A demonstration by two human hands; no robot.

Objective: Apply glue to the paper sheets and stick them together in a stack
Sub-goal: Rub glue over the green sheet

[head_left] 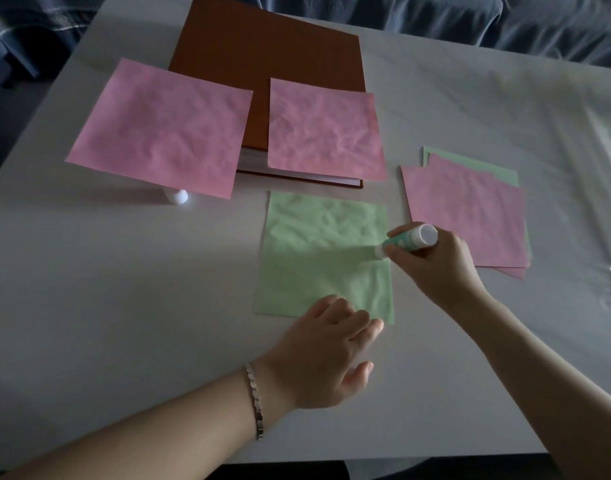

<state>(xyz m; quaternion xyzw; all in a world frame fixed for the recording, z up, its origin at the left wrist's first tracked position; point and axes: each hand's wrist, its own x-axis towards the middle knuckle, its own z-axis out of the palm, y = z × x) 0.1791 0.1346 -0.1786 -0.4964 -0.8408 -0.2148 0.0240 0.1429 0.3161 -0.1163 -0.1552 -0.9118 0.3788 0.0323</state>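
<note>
the right hand (435, 268) is gripping the glue stick (409, 241) with curled fingers, its long axis slanting from the raised base down-left to a blurred tip touching the right edge of the green sheet (317, 258), while the left hand (326, 351) is pressing its near edge with straight fingers.

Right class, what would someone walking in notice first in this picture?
The right hand grips a glue stick, its tip at the right edge of the green sheet in the centre, while the left hand presses its near edge. Behind, a pink sheet lies on an orange book.
</note>
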